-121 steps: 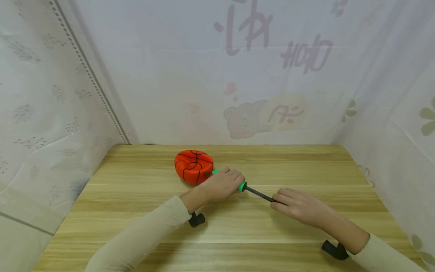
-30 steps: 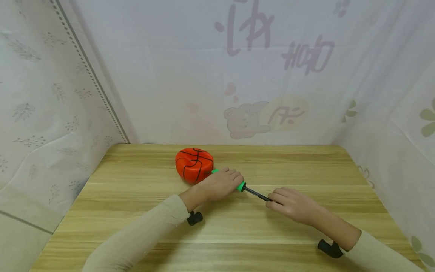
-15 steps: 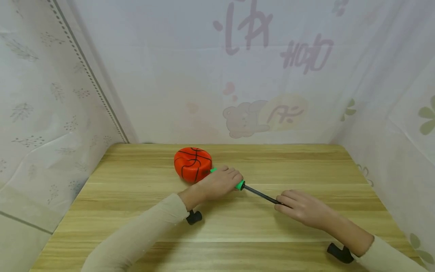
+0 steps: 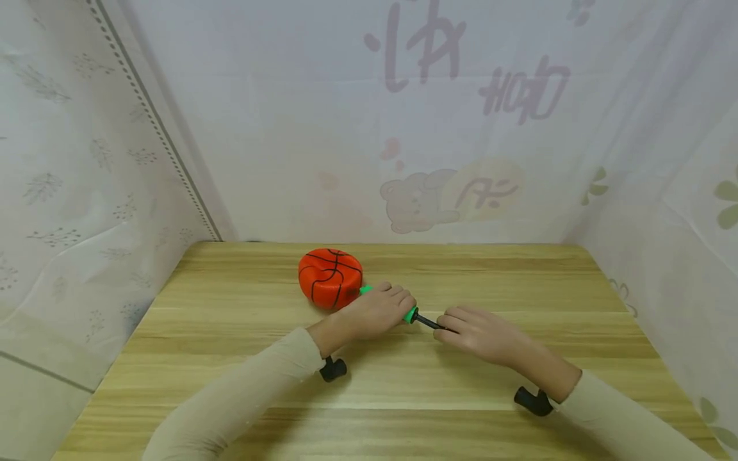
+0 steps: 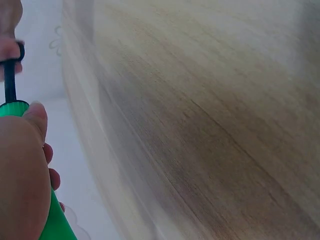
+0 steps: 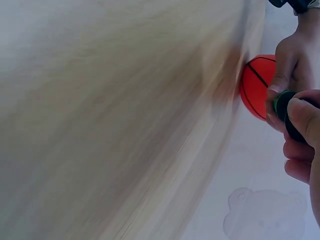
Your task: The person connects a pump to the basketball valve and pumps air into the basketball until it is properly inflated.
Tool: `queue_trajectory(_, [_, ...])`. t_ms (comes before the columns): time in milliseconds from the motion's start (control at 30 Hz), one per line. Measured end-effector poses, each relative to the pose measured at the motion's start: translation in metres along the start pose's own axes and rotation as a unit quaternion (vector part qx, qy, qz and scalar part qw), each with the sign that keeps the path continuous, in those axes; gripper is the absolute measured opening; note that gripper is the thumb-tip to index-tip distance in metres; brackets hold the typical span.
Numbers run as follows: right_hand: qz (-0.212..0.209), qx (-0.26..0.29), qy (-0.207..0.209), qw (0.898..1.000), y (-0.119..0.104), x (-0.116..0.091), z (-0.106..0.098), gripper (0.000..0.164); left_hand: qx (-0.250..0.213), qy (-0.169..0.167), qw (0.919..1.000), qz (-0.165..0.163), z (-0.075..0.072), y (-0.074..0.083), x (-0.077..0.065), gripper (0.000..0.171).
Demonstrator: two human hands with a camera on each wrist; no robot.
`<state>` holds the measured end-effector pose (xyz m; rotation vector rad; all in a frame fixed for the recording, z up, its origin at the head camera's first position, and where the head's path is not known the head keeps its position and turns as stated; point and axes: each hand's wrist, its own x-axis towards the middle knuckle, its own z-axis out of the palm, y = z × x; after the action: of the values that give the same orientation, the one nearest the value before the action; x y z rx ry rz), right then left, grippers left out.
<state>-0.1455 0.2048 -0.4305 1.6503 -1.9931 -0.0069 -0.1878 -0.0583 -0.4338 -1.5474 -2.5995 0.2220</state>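
Note:
A hand pump with a green barrel (image 5: 57,220) and a black rod (image 4: 427,321) lies between my two hands. My left hand (image 4: 377,312) grips the green barrel, its thumb along the front end in the left wrist view. The pump's black handle (image 5: 21,51) is held by my right hand (image 4: 481,334), its fingers curled round it. Only a short length of rod shows between the hands. Right at the barrel's far end sits an orange-red basketball (image 4: 330,279) with black lines, its top dented inward; in the right wrist view the ball (image 6: 257,85) is partly behind my left hand.
The wooden table (image 4: 259,397) stretches under both arms. Patterned white cloth (image 4: 288,128) hangs behind it and along both sides. A black camera mount hangs below each wrist, the left mount (image 4: 333,369) and the right mount (image 4: 533,401).
My right hand has slid the handle toward the barrel, so less rod shows than half a second ago; earlier it had moved in slightly, then out. My left hand stays put, and the ball looks slightly fuller.

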Motion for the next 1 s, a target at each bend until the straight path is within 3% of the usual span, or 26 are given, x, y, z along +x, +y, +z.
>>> queue_trajectory(200, [-0.001, -0.006, 0.004, 1.0, 0.004, 0.012, 0.011, 0.043, -0.002, 0.003, 1.0, 0.0, 0.0, 0.001, -0.001, 0.026])
queue_trajectory(367, [0.002, 0.001, 0.007, 1.0, 0.002, 0.009, 0.011, 0.043, -0.007, 0.002, 0.9999, 0.008, -0.002, 0.001, -0.003, 0.023])
queue_trajectory(733, [0.016, 0.027, 0.023, 0.999, -0.01, -0.024, -0.007, 0.042, -0.014, 0.0, 0.9998, 0.01, 0.0, -0.004, -0.004, 0.025])
queue_trajectory(1000, [0.026, 0.008, 0.019, 0.999, -0.021, -0.047, -0.015, 0.043, -0.016, 0.005, 0.9998, 0.012, -0.002, -0.006, -0.006, 0.028])
